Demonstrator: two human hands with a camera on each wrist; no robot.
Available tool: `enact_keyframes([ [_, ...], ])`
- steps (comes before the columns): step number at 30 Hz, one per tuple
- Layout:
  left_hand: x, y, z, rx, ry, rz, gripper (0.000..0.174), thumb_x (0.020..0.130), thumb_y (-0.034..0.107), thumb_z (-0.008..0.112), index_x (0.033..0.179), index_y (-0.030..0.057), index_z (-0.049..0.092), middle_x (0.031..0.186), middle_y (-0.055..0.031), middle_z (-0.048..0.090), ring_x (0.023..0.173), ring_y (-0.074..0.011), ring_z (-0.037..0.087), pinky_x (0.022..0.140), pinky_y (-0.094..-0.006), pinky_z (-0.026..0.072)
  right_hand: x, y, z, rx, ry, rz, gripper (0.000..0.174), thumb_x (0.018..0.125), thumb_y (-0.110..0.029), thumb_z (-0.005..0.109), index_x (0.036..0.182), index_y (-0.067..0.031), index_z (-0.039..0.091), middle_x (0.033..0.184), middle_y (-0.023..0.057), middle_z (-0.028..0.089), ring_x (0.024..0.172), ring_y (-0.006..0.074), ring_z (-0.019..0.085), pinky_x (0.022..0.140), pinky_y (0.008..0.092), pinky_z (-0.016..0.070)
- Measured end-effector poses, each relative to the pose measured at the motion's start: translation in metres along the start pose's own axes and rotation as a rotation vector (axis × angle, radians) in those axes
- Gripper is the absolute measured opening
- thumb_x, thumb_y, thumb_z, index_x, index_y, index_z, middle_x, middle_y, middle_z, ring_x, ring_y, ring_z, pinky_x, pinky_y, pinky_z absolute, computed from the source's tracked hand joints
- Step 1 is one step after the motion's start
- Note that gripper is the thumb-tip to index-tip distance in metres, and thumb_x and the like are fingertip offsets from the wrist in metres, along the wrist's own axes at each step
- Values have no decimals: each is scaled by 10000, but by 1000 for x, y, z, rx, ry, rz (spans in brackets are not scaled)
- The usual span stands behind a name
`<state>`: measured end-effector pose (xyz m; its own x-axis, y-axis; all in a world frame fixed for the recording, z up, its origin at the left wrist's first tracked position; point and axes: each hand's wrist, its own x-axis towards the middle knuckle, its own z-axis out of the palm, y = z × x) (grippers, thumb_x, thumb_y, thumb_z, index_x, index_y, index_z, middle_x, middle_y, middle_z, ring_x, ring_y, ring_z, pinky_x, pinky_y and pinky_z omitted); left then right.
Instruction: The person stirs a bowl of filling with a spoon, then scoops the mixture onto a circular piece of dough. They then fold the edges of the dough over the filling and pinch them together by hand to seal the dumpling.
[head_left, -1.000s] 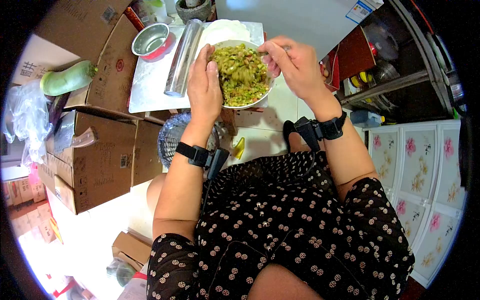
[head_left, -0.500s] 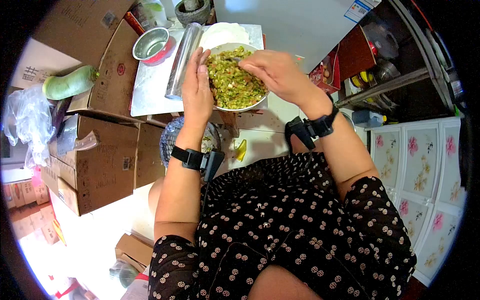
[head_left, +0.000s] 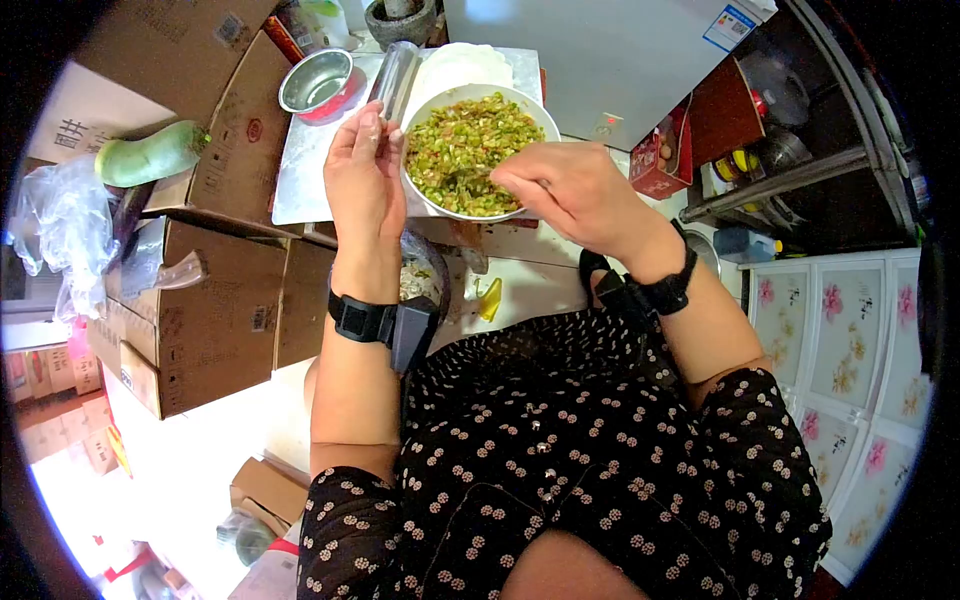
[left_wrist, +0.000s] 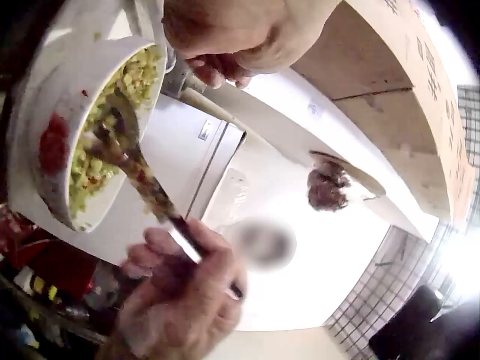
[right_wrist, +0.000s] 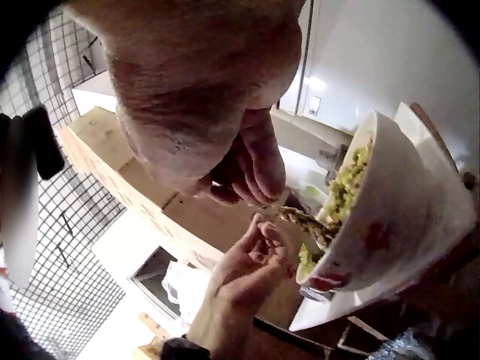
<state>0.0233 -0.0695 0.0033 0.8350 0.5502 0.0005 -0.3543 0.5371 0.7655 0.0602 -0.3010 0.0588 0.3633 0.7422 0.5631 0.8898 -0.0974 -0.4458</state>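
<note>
While the right hand [head_left: 590,195] grips the spoon [left_wrist: 140,171], food [head_left: 470,140] lies below.

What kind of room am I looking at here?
Probably a home kitchen or food-prep corner: a bowl of chopped vegetables, a stone mortar and shelves of kitchenware.

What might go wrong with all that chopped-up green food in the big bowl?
The food is heaped near the rim, so stirring with the spoon in the right hand might flick bits out. The bowl sits by the table's edge, and the left hand isn't gripping it, so a hard push might tip it.
</note>
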Motion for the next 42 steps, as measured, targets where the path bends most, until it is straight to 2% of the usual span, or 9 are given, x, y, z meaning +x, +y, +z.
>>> enact_keyframes([
  [9, -9, -2, 7, 490, -66, 61, 386, 1072, 299, 494, 1082, -50, 659, 944, -91, 708, 741, -153, 645, 774, -301, 555, 3, 24, -32, 205, 129, 386, 239, 1042, -191, 563, 1068, -17, 725, 927, 69, 726, 759, 94, 659, 666, 235, 543],
  [12, -14, -2, 20, 466, -120, 164, 447, 1086, 322, 427, 1191, -72, 612, 1172, -179, 678, 1052, -223, 654, 988, -346, 500, 9, 31, -17, 71, 191, 144, 218, 1030, -174, 579, 1067, -15, 723, 939, 87, 723, 756, 123, 665, 673, 249, 541],
  [15, -14, 1, 18, 311, -95, 152, 412, 1094, 263, 389, 1249, -69, 577, 1232, -193, 648, 1178, -236, 613, 1064, -348, 457, 24, 27, 1, 47, 141, 81, 225, 982, -223, 620, 1041, -27, 714, 959, 113, 716, 869, 311, 687, 764, 365, 554],
  [20, -10, 5, 4, 162, -44, 36, 381, 1093, 179, 341, 1272, -85, 549, 1252, -210, 627, 1192, -251, 608, 1086, -364, 453, 21, 21, 28, 120, -127, -142, 145, 952, -165, 605, 1014, -42, 649, 976, 124, 658, 903, 333, 653, 795, 388, 539],
  [25, -13, 7, 7, 154, -97, -15, 423, 1077, 213, 380, 1336, -99, 501, 1311, -230, 599, 1233, -277, 588, 1095, -377, 451, 5, 24, -14, 16, -114, -18, 165, 968, -166, 612, 1031, -32, 686, 960, 112, 687, 865, 284, 679, 760, 359, 549],
  [32, -22, -3, 22, 672, -215, 204, 138, 923, 115, 695, 1015, 31, 753, 883, -64, 733, 772, -178, 656, 983, -325, 480, -7, 31, -38, 186, 193, 204, 196, 1006, -142, 596, 1081, -10, 720, 873, 92, 704, 699, 146, 665, 655, 275, 540],
  [35, -32, 0, 29, 1247, -340, 671, 119, 895, 116, 722, 994, 54, 746, 881, -95, 717, 793, -197, 659, 1038, -382, 446, -17, 37, -26, 202, 171, 324, 212, 1013, -164, 585, 1074, -17, 725, 821, 65, 702, 678, 130, 654, 627, 266, 526],
  [39, -25, -8, 26, 1298, -384, 782, 94, 875, 156, 728, 918, 73, 739, 771, -90, 674, 794, -242, 643, 1096, -467, 356, -21, 51, -22, 371, 76, 485, 247, 1014, -211, 578, 1066, -26, 734, 756, 34, 693, 647, 110, 636, 595, 258, 509],
  [42, -27, -4, 25, 1033, -269, 413, 158, 957, 175, 638, 989, 64, 746, 862, -73, 697, 907, -230, 648, 1081, -449, 366, -19, 58, -36, 326, -13, 551, 293, 1012, -266, 592, 1127, -37, 733, 790, 39, 702, 725, 98, 638, 664, 267, 516],
])
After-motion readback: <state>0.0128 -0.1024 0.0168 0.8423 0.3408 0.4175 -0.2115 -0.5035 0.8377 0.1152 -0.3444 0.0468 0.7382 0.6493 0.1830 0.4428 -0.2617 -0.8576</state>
